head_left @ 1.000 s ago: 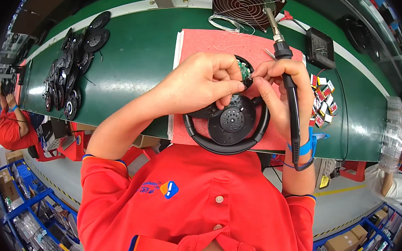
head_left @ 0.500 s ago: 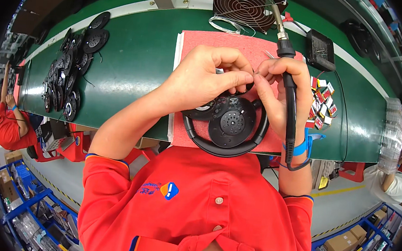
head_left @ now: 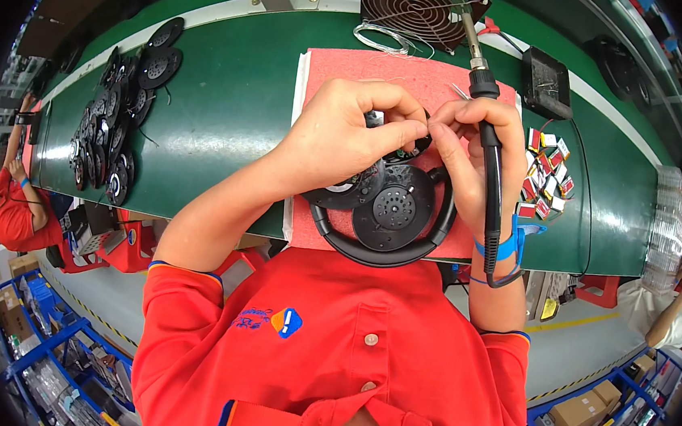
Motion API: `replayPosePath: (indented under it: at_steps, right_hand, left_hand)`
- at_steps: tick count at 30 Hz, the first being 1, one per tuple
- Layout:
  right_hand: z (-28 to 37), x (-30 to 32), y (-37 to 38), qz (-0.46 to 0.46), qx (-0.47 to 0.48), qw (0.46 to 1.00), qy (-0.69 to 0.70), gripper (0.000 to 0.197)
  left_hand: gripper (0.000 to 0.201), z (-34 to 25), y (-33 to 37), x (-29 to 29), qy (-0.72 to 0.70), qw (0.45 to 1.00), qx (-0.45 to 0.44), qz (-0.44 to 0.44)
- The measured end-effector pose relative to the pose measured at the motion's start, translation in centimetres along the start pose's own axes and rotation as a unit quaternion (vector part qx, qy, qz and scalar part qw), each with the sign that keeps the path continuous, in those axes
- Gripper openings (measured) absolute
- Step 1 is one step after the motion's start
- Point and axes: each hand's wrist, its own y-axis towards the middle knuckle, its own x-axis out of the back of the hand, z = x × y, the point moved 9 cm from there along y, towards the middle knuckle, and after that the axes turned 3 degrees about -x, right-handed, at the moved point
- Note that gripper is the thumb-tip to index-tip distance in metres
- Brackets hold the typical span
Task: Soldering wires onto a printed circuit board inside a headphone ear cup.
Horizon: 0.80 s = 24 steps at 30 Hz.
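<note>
Over a pink foam mat (head_left: 333, 70), my left hand (head_left: 348, 128) is closed in a pinch. Whatever lies between its thumb and forefinger is too small to make out. My right hand (head_left: 477, 144) grips a black soldering iron (head_left: 492, 165), its metal tip pointing up and away. That hand's thumb and forefinger meet close to the left fingertips. Beneath both hands is a pair of black headphones: a curved headband (head_left: 378, 257) toward me and a round, perforated earcup part (head_left: 394, 208). Another round part, with a circuit board showing, is partly hidden behind my left fingers.
Black round speaker parts (head_left: 110, 116) lie heaped on the green bench at left. Several small silver battery packs (head_left: 551, 175) are piled at right, near a black tray (head_left: 545, 83). A fan with a grille (head_left: 416, 8) and coiled white wire (head_left: 384, 40) stand at the back.
My left fingers have shifted slightly, so more of the part with the circuit board and a silvery piece shows behind them. The soldering iron stays in my right hand.
</note>
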Motion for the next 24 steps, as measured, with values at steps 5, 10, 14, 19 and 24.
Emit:
replayPosePath:
  at_steps: [5,10,14,19,24]
  right_hand:
    - [-0.07,0.0,-0.09,0.0,0.002,1.0,-0.002,0.029]
    - [0.11,-0.25,-0.26,-0.005,0.003,1.0,-0.019,0.029]
    - [0.24,-0.51,-0.26,-0.001,-0.01,0.999,-0.042,0.029]
    - [-0.01,-0.07,-0.14,-0.012,0.002,0.999,-0.035,0.029]
    - [-0.41,-0.42,-0.29,-0.011,-0.022,1.0,-0.016,0.028]
  left_hand:
    - [0.012,-0.05,-0.03,-0.23,-0.004,1.0,0.015,0.011]
    - [0.012,-0.34,-0.16,0.17,0.018,1.0,-0.013,-0.022]
    - [0.011,-0.25,-0.25,0.51,0.02,0.999,-0.006,-0.037]
    - [0.011,-0.03,-0.2,0.57,0.014,0.999,0.004,-0.039]
    - [0.012,-0.06,-0.33,0.55,0.034,0.999,-0.012,-0.041]
